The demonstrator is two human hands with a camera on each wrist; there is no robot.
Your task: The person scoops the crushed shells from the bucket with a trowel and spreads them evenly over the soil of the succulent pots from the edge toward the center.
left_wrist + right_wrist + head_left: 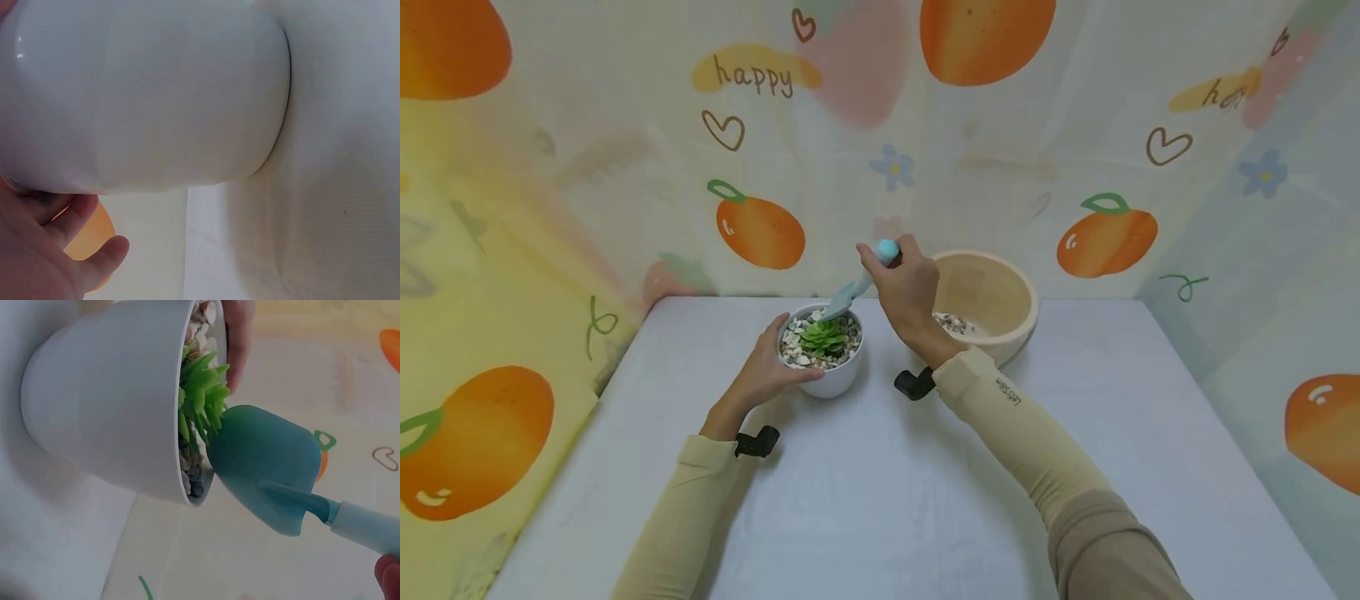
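A white flower pot [835, 385] stands on the table, holding a green succulent [823, 337] ringed by pale and dark pebbles [796, 357]. My left hand [762, 371] grips the pot around its left side, thumb toward the front. In the left wrist view the smooth pot wall [150, 94] fills most of the picture. My right hand [910, 287] holds a small light-blue trowel [841, 302] by its handle. The trowel's blade [265, 456] slants down over the pot's rim, close beside the leaves in the right wrist view. Whether it touches the pebbles, I cannot tell.
A round beige bowl [988, 287] sits right of the pot, partly behind my right hand and forearm, with some loose pebbles [952, 323] at its bottom. A white cloth covers the table [880, 500]. A fruit-printed curtain [1000, 175] hangs right behind the table's far edge.
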